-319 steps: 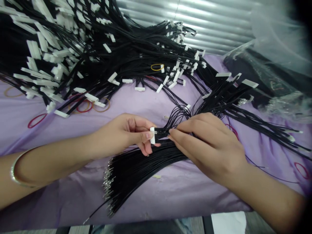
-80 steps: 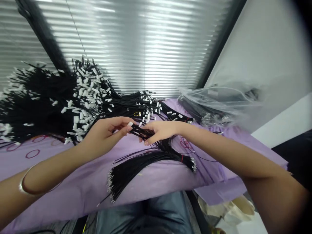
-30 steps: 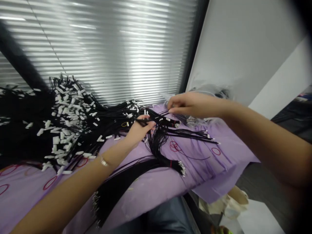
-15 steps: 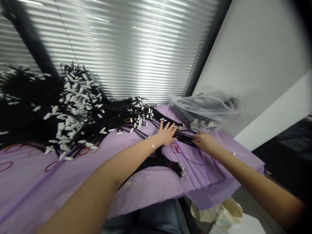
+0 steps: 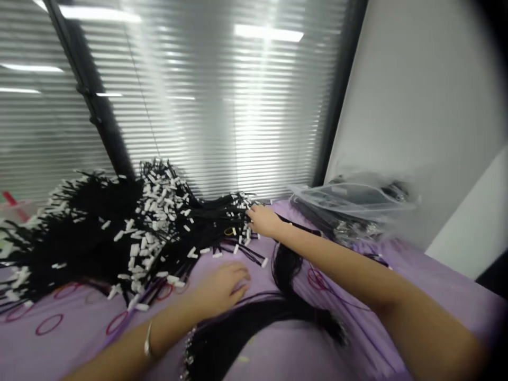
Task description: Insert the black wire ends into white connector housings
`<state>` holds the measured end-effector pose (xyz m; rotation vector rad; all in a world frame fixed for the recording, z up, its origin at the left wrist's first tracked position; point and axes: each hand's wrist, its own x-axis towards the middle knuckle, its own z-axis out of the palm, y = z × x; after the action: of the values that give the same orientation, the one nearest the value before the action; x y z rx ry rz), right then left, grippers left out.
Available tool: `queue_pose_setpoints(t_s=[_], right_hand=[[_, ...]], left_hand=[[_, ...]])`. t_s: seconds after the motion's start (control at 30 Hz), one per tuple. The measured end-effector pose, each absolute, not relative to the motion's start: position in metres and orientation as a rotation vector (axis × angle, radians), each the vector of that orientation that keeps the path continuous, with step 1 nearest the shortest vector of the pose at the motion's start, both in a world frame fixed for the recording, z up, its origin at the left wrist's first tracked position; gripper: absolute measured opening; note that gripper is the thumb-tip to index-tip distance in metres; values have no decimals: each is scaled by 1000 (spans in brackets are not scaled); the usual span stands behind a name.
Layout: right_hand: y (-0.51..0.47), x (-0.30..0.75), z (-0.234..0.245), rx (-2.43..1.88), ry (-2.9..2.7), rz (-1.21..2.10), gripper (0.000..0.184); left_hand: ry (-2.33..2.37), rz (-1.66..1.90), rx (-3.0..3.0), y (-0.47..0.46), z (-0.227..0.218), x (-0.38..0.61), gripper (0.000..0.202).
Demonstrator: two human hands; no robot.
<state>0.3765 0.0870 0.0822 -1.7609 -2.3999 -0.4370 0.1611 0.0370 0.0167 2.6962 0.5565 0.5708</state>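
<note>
My right hand reaches over the pile's right end, its bent fingers on the white-tipped ends of black cables. How many cables lie in its fingers is hidden. Blurred by motion, my left hand hovers low over the purple cloth with thumb and fingers apart and nothing in them. Close to it, a long bundle of black cables curves across the cloth, with shiny metallic-looking ends at the lower left. Another dark bundle hangs in a curve below my right forearm.
A big heap of black cables with white connectors fills the left side. Red rubber bands lie in front of it, and a red loop lies at right. Clear plastic bags with cables stand by the wall, near window blinds.
My right hand has left the cables at the right and moved left to the white-tipped ends. My left hand has drawn back down and left, off the cables. The camera view has tilted up.
</note>
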Motion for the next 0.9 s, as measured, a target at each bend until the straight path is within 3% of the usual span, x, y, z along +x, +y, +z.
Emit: queue_pose_setpoints(t_s=[0.27,0.53,0.73,0.9], right_hand=[[130,378,87,-1763,-2548,-368,34],[100,401,132,-1771,-2504,-130,37],[67,413,175,-1660,-2223,-228,38],[15,411,188,-1331,-2274,-147,33]], left_hand=[[887,823,2069,49,-4,97,30],[771,911,1300,59,-11,98,40],[715,917,1083,51,-9,93,37],[602,791,969,50,3,94,56]])
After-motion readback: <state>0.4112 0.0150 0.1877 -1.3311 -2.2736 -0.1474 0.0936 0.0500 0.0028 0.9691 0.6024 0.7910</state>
